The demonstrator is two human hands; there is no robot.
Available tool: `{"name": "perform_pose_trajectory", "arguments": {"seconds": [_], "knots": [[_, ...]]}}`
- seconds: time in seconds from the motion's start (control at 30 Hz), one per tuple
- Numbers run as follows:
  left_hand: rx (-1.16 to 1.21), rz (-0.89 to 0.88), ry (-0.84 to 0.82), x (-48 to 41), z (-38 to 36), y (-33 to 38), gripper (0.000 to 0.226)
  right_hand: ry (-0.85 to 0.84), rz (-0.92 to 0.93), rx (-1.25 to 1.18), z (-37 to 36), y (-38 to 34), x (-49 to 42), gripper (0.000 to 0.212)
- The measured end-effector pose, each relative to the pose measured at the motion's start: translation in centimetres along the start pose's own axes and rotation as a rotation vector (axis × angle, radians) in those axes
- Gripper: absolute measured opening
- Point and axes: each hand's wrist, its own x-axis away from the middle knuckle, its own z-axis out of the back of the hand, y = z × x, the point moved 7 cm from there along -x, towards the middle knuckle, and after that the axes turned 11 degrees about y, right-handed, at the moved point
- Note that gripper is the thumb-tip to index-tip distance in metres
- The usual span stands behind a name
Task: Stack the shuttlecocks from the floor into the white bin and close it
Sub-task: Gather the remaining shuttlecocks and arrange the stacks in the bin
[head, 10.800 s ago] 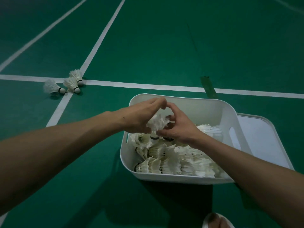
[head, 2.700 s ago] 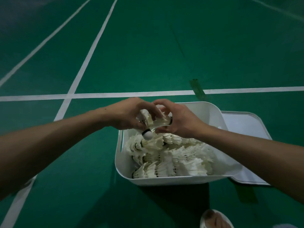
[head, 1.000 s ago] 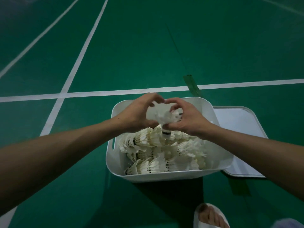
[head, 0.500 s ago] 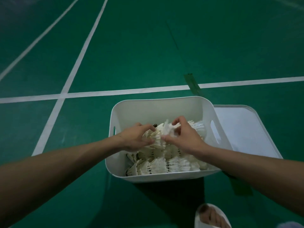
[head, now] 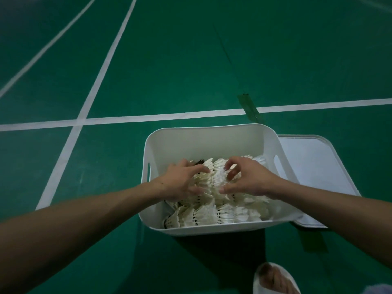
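The white bin (head: 207,141) stands open on the green floor, filled with rows of white feather shuttlecocks (head: 224,215) lying nested on their sides. Both my hands are down inside it, over the top layer. My left hand (head: 182,181) holds the left end of a nested stack of shuttlecocks (head: 214,177) between thumb and fingers. My right hand (head: 248,179) arches over the right end of that stack, thumb and fingertips on the feathers. The stack rests on the layer below. The bin's flat white lid (head: 318,164) lies on the floor against the bin's right side.
White court lines (head: 169,116) cross the floor beyond and left of the bin. A strip of green tape (head: 248,107) lies just behind the bin. My foot in a white slipper (head: 273,281) shows at the bottom edge. No loose shuttlecocks show on the floor.
The hands held a stack of shuttlecocks above the bin a second ago. They have since lowered it into the bin onto the top layer, and spread along it.
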Motion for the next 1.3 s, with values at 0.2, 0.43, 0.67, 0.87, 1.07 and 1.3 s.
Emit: {"name": "perform_pose_trajectory", "arguments": {"seconds": [0.2, 0.43, 0.67, 0.87, 1.07, 1.3], "knots": [[-0.015, 0.008, 0.024, -0.7, 0.0, 0.3, 0.053, 0.057, 0.015, 0.097, -0.8, -0.9, -0.4, 0.072], [-0.018, 0.004, 0.014, -1.0, -0.4, 0.3, 0.055, -0.033, 0.048, 0.339, -0.2, -0.7, -0.6, 0.086], [-0.032, 0.025, 0.056, -0.1, 1.5, -0.5, 0.076, -0.006, 0.24, 0.475, 3.1, -4.6, -0.9, 0.08], [-0.14, -0.024, 0.228, 1.1, 7.1, -1.5, 0.074, 0.071, 0.492, 0.617, 1.7, -11.5, -2.1, 0.067], [-0.142, 0.129, 0.336, 4.4, 11.2, -7.6, 0.072, 0.104, 0.634, 0.606, -2.2, -19.2, -3.3, 0.062], [-0.08, 0.351, 0.379, 9.9, 11.8, -19.3, 0.068, -0.023, 0.741, 0.582, -12.0, -25.7, -4.7, 0.061]]}}
